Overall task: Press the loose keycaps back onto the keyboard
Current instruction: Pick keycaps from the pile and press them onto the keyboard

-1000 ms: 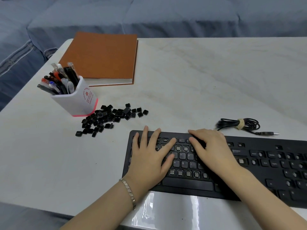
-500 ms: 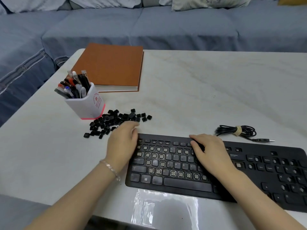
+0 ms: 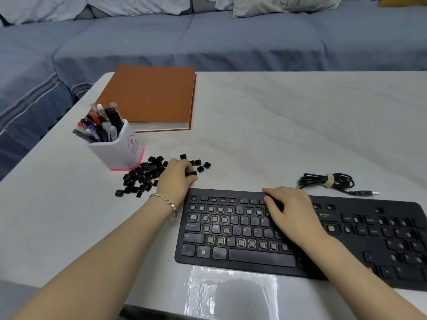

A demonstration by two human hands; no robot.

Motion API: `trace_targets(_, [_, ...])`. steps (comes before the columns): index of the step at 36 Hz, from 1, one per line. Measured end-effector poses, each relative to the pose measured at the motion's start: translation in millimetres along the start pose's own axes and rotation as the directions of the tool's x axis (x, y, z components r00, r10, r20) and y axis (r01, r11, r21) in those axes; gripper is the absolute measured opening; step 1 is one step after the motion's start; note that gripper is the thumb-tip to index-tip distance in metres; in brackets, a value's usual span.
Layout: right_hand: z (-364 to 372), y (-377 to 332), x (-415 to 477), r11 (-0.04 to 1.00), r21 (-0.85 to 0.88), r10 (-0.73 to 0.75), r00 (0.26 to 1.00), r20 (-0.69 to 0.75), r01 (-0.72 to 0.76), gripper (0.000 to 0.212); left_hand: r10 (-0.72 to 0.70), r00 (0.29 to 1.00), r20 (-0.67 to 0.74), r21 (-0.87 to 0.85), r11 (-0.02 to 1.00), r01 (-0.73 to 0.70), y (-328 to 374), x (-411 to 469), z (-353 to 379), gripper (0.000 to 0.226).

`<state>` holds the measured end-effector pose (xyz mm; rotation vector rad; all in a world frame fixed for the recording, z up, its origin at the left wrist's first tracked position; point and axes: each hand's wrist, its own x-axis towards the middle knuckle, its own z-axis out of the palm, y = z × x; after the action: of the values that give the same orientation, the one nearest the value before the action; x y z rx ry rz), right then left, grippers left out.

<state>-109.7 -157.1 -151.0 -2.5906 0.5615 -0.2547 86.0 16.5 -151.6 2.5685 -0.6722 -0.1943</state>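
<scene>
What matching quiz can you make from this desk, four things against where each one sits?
Things:
1. notebook
2. pen cup
3. cable
4. loose keycaps

Places:
A. coiled beyond the keyboard's far edge, to the right
B. scattered, with the left hand reaching in
C. at the table's far left corner
D. standing between the notebook and the keycaps

Pairs: 1-C, 2-D, 3-A, 4-B.

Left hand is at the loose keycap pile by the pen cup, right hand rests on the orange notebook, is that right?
No. In the head view the right hand rests on the keyboard, not the notebook. The left hand is at the loose keycap pile by the pen cup.
</scene>
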Motion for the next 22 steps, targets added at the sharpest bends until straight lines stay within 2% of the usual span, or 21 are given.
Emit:
trace_targets(7, [0.4,0.7,-1.1,1.000,-0.003,-0.002,1.000,-0.007,0.002,0.026,0.106,0.993,0.054,0.265,0.957,-0.117,-1.7,-1.9,-2.9,0.017])
trace_targets(12, [0.7,1.1,-1.9,1.000,-0.003,-0.008,1.000,-0.015,0.008,0.026,0.099,0.995,0.024,0.178,0.979,-0.102,-12.5,-16.0,-6.5,0.013])
trace_targets(22, [1.0,-0.7,-3.1,1.000,-0.014,-0.010,1.000,-0.025,0.010,0.023,0.146,0.989,0.024,0.108,0.983,-0.147,-26.6,-37.7,-14.4,0.006])
